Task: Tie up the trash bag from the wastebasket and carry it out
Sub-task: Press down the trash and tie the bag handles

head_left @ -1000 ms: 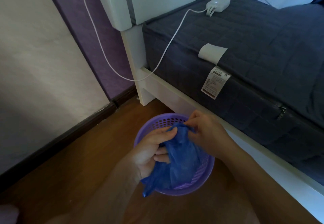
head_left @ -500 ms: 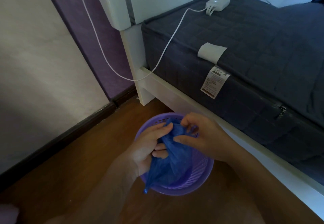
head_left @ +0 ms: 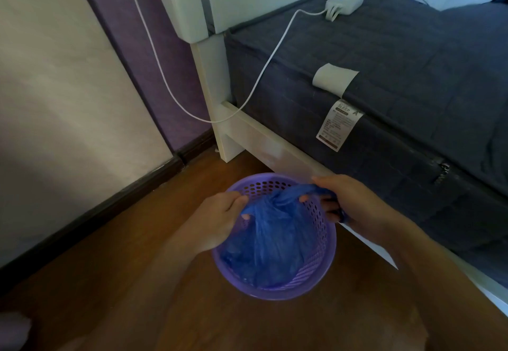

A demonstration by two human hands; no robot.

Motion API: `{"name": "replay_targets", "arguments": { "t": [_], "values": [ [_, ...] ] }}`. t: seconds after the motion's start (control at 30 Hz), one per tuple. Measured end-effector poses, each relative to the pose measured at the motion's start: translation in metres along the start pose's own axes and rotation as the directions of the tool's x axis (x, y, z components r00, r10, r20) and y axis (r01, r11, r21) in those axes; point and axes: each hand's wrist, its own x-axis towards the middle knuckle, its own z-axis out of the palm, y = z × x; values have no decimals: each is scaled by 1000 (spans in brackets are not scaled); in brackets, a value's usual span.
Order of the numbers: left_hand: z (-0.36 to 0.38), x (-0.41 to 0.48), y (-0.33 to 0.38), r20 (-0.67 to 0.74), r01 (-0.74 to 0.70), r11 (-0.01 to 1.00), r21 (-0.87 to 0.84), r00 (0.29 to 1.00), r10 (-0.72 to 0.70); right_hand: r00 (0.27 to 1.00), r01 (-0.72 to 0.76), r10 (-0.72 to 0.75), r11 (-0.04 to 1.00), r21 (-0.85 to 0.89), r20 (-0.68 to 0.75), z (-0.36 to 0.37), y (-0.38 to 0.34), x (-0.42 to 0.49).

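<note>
Now both hands, left hand (head_left: 220, 217) and right hand (head_left: 347, 203), have drawn apart above the wastebasket (head_left: 328, 251), fingers gripping trash bag (head_left: 275, 243) ends; knot seemingly tightening.

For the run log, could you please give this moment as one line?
stage: tying | left hand: grips blue plastic trash bag | right hand: pulls bag end | bag: inside purple perforated wastebasket

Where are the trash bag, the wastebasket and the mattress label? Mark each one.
trash bag (head_left: 275, 243), head view, on its blue gathered body.
wastebasket (head_left: 328, 243), head view, on its perforated right wall.
mattress label (head_left: 338, 125), head view, on the printed white tag.
</note>
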Motion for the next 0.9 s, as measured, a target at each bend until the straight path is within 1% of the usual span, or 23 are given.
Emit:
{"name": "replay_targets", "arguments": {
  "t": [0.03,0.1,0.17,0.23,0.3,0.37,0.4,0.43,0.5,0.53,0.6,0.63,0.7,0.77,0.8,0.83,0.87,0.9],
  "values": [
    [-2,0,-3,33,19,1000,-4,999,-19,1000,-19,19,998,-57,-8,-3,2,1],
    [-5,0,-9,92,53,999,-1,994,-53,999,-51,51,970,-239,-8,-8,4,-1],
    [-9,-2,-17,120,68,998,-8,991,-66,996,-72,84,888,-455,7,-14,5,-3],
    [-14,-3,-23,116,74,997,17,990,-76,995,-71,102,786,-614,16,-21,9,-3],
    [-18,-5,-25,111,69,996,48,991,-74,995,-92,98,703,-705,-32,-26,15,-2],
    [-21,-6,-24,133,51,999,19,990,-53,995,-103,78,667,-738,-69,-27,17,-1],
    [-23,-7,-24,135,52,999,-13,990,-50,995,-99,71,678,-728,-70,-27,16,-1],
    [-25,-8,-25,134,63,997,-47,989,-57,996,-93,62,712,-696,-69,-27,14,-1],
    [-29,-10,-28,162,99,990,-98,983,-82,997,-72,38,816,-573,-71,-26,9,-4],
    [-31,-11,-30,186,117,988,-96,978,-98,997,-48,14,858,-512,-70,-26,7,-6],
    [-33,-14,-33,207,154,987,-46,968,-141,995,-7,-36,907,-422,-93,-23,7,-7],
    [-33,-15,-33,197,167,986,-10,967,-161,990,2,-52,932,-362,-129,-21,8,-7],
    [-33,-15,-32,158,164,982,98,971,-178,975,-4,-37,982,-186,-220,-18,8,-6],
    [-35,-15,-31,115,149,971,186,978,-172,967,-6,2,1000,-16,-255,-16,8,-6],
    [-36,-15,-32,112,138,975,174,981,-159,967,-8,21,999,50,-253,-15,7,-6],
    [-37,-14,-31,118,131,984,123,982,-146,968,-11,33,996,91,-250,-14,6,-6],
    [-38,-14,-30,118,143,989,36,982,-146,968,-20,45,995,102,-246,-13,6,-7],
    [-38,-14,-27,97,174,981,-83,981,-165,967,-37,55,996,76,-248,-12,6,-8]
  ]
}}
